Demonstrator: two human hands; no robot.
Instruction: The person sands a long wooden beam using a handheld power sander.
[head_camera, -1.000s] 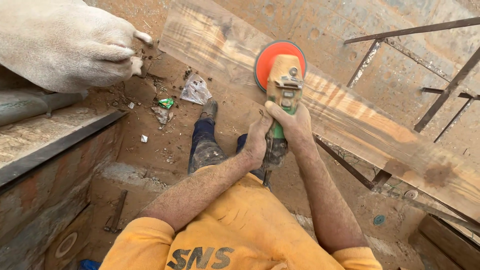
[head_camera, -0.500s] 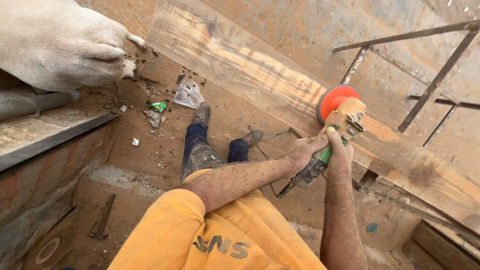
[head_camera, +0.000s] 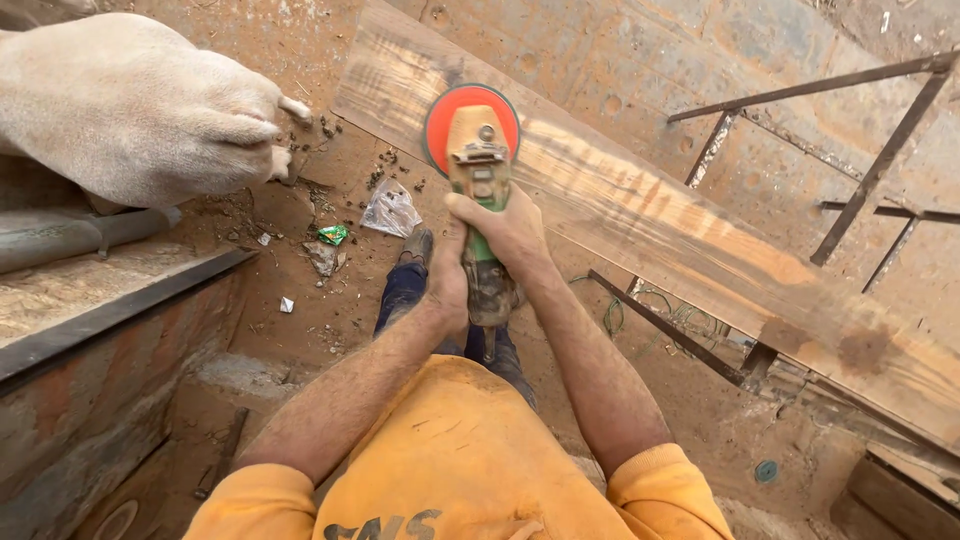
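I hold a dusty green angle grinder (head_camera: 478, 170) with an orange sanding disc (head_camera: 471, 120) pressed flat on a long wooden plank (head_camera: 680, 235). The disc sits near the plank's left end. My right hand (head_camera: 510, 228) grips the grinder's body just behind the head. Around the rear handle, lower and to the left, my left hand (head_camera: 452, 285) is wrapped. The plank runs diagonally from upper left to lower right and rests on a dark metal frame (head_camera: 680, 335).
A pale animal's body (head_camera: 130, 110) stands at upper left beside a brick ledge (head_camera: 90, 330). Litter and a plastic wrapper (head_camera: 390, 208) lie on the dirt floor near my boot (head_camera: 418, 243). Thin metal bars (head_camera: 860, 170) stand at right. A hammer (head_camera: 222, 465) lies at lower left.
The grinder has swept left along the plank, from its middle right back to near its left end, with both hands still on it.
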